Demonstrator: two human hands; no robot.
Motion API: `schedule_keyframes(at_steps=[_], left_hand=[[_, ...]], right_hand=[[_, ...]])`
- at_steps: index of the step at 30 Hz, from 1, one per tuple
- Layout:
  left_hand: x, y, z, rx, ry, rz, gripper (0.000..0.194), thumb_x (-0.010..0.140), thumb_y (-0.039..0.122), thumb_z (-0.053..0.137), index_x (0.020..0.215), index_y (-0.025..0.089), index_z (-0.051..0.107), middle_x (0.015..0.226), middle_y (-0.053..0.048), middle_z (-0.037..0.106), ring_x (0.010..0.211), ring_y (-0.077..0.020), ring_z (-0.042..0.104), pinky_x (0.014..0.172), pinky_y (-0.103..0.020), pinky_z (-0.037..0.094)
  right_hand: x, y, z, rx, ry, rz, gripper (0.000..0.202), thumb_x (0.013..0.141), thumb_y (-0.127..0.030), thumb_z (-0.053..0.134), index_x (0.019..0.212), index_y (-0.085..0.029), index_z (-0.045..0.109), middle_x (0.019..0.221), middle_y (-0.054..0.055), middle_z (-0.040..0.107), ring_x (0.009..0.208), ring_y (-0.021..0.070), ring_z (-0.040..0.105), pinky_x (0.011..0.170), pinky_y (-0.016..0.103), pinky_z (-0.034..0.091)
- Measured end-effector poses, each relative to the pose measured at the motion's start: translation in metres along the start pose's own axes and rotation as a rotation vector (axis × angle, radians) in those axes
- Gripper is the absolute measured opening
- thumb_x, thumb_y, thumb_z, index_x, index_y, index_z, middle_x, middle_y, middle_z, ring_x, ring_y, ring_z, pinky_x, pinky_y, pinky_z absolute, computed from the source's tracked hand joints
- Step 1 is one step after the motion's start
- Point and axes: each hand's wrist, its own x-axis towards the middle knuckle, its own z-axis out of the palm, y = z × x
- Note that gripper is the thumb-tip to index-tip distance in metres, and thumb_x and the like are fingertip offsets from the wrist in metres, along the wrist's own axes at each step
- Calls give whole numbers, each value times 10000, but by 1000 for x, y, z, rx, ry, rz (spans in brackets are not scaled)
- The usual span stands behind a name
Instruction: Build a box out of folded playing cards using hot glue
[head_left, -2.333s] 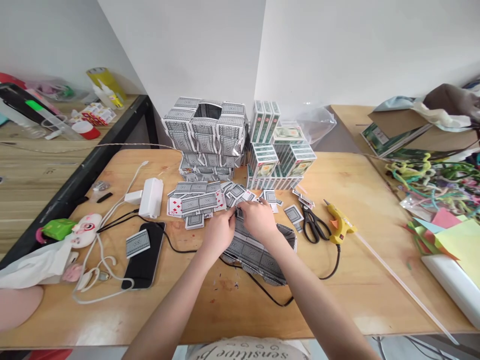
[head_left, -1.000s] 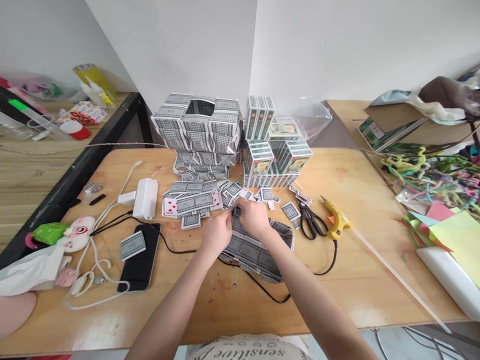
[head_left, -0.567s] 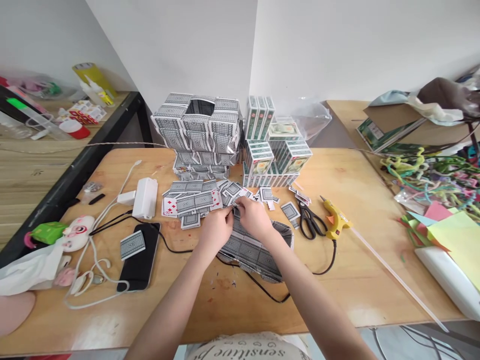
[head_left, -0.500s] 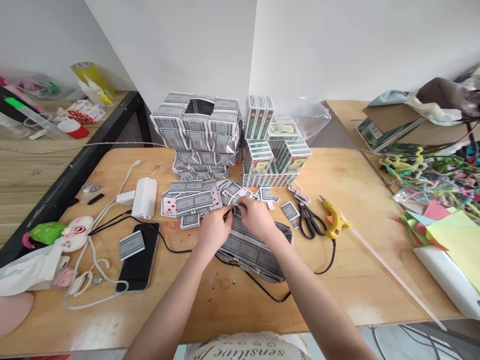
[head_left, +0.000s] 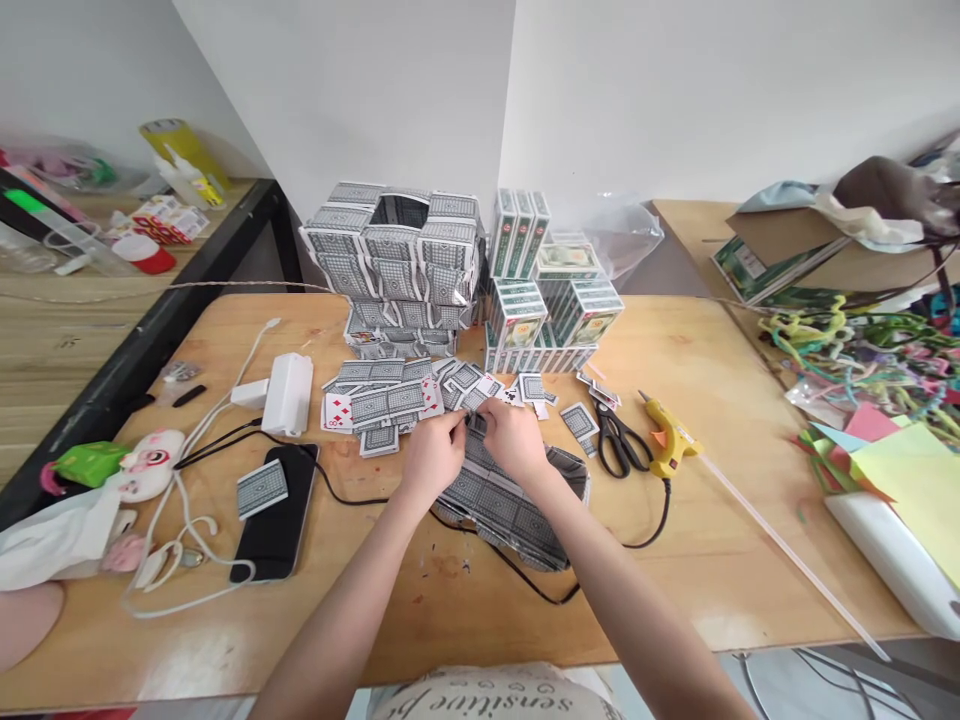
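Note:
A long structure made of joined playing cards [head_left: 517, 505], grey patterned backs outward, lies slanted on the table in front of me. At its far left corner my left hand [head_left: 433, 458] pinches the card edge, with thumb and fingers closed. Close beside it, my right hand [head_left: 515, 440] has its fingertips closed on the same corner, the wrist passing over the structure. What exactly lies between the fingertips is largely hidden. Just beyond the hands are spread loose playing cards [head_left: 386, 403], some face up.
Behind stand a large stacked card construction [head_left: 394, 250] and several boxed card decks [head_left: 517, 315]. To the right lie black scissors [head_left: 621, 440] and a yellow glue gun [head_left: 670, 440] with a long glue stick. A phone [head_left: 279, 525], white adapter [head_left: 288, 395] and cables occupy the left.
Both hands stay at the same corner, with the fingertips shifting slightly. The card structure has tilted or moved a little; the other things stay put.

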Motion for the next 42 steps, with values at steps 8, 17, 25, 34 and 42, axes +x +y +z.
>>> schedule_keyframes(at_steps=[8,17,25,34,42], left_hand=[[0,0,-3,59,-84,68,285,823,184,411,983,185,647,816,-84,691,711,-180,627,627,-248,423],[-1,1,-2,-95,8,-34,231,791,217,478,946,184,646,819,-39,699,742,-168,640,692,-254,466],[0,-3,-1,-201,13,-33,242,784,195,479,933,170,668,815,-37,699,677,-142,623,639,-228,445],[-1,1,-3,-61,-59,6,253,805,203,459,939,165,670,787,-77,698,666,-168,627,632,-251,445],[4,-4,-3,-306,-120,5,367,761,131,458,1095,213,585,1041,-27,655,896,-145,625,824,-267,489]], right_hand=[[0,-1,2,-20,14,42,229,823,-167,412,922,-201,615,785,51,683,718,176,621,634,233,374],[1,8,-11,208,-51,31,243,849,-220,422,858,-212,665,808,25,691,750,151,618,669,204,403],[4,9,-9,352,-18,53,207,799,-195,482,783,-198,688,791,14,695,741,146,620,678,199,420],[2,-4,-4,192,9,126,229,816,-196,451,789,-182,678,788,63,692,756,175,623,671,226,405],[-17,23,-37,506,216,147,278,816,-314,431,935,-181,645,900,60,689,828,189,627,727,267,449]])
